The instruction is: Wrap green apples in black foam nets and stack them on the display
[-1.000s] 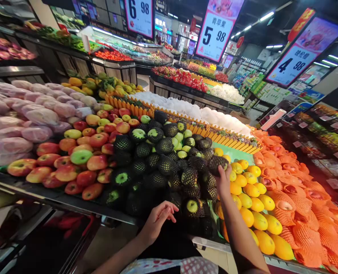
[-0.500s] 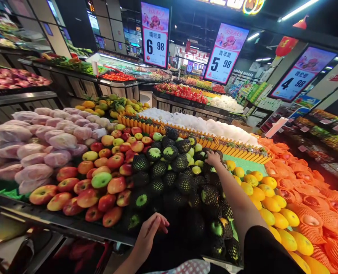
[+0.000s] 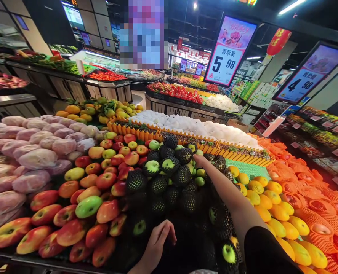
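My right hand (image 3: 199, 161) reaches across to the back of a heap of green apples, many in black foam nets. Its fingers go down beside a bare green apple (image 3: 200, 172) and are mostly hidden, so their grip does not show. A netted green apple (image 3: 185, 155) lies just left of it. Low in front of the heap, my left hand (image 3: 160, 241) hovers with loosely bent fingers and nothing visible in it. Close to its left is a netted green apple (image 3: 139, 227) in dark shade.
Red apples (image 3: 80, 213) lie left of the heap, with wrapped pink fruit (image 3: 34, 160) farther left. On the right are oranges (image 3: 277, 213) and orange-netted fruit (image 3: 320, 228). A yellow fence-like divider (image 3: 231, 153) runs behind, and a price sign (image 3: 223, 57) hangs above.
My right hand has moved left along the back of the heap, from dark netted apples to the bare green ones. The view has come closer to the stand. My left hand stays low in front, still empty.
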The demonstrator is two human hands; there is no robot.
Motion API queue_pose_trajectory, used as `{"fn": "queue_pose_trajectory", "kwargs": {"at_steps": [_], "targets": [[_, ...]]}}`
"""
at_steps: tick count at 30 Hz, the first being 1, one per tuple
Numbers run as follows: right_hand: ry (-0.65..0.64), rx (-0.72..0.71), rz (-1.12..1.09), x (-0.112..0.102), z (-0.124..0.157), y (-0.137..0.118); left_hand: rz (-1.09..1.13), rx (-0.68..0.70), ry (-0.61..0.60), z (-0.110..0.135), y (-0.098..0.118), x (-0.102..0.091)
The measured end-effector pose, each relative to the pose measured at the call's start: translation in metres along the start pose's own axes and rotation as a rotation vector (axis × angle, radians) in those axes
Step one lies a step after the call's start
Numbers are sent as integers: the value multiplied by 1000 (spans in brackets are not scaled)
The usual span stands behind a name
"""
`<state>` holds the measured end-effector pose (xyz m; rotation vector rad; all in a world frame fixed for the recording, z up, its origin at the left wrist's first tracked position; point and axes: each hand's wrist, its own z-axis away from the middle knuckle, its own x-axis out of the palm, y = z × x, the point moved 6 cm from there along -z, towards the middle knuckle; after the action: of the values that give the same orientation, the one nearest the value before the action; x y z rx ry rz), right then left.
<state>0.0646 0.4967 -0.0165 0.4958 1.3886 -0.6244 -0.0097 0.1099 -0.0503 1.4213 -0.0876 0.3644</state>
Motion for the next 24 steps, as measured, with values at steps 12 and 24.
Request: {"fn": "queue_pose_trajectory", "kwargs": {"at_steps": [12,24], "targets": [[17,41,31,-24,34,12,-34,-10,-10,-4,5,-7],[550,262,-565,-55,246,20,-122,44,-96,22,8,6]]}}
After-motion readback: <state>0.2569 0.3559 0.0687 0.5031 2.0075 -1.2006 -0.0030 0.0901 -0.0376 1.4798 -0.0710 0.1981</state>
